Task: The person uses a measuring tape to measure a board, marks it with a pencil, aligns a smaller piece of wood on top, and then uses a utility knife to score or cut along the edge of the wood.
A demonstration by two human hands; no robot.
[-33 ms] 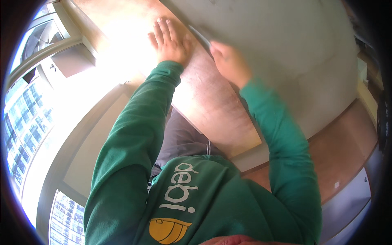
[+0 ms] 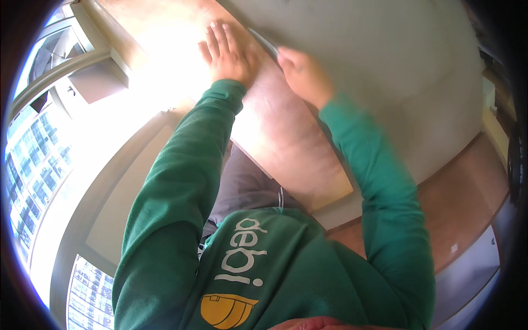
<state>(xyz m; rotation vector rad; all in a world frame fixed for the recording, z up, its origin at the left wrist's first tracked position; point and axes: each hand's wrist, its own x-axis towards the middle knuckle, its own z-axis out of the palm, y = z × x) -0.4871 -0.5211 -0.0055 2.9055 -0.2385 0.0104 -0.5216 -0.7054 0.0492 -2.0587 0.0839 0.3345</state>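
A light wooden board (image 2: 286, 132) lies slantwise on a pale grey tabletop (image 2: 385, 88). My left hand (image 2: 228, 60) rests flat on the board near its right long edge, fingers spread. Against that same edge my right hand (image 2: 302, 74) grips a thin, grey, blade-like tool (image 2: 263, 41), which points away from me along the edge. Motion blurs it, and its handle is hidden in my fist, so its exact kind cannot be made out.
Strong sunlight washes out the board's left side. Windows (image 2: 36, 165) and a light sill (image 2: 110, 170) stand at the left. The near end of the board (image 2: 330, 192) lies close to my lap. Brown floor (image 2: 462, 192) shows at the lower right.
My right hand and the tool have shifted slightly away from me and to the left along the board's edge. My left hand stays nearly in place on the board.
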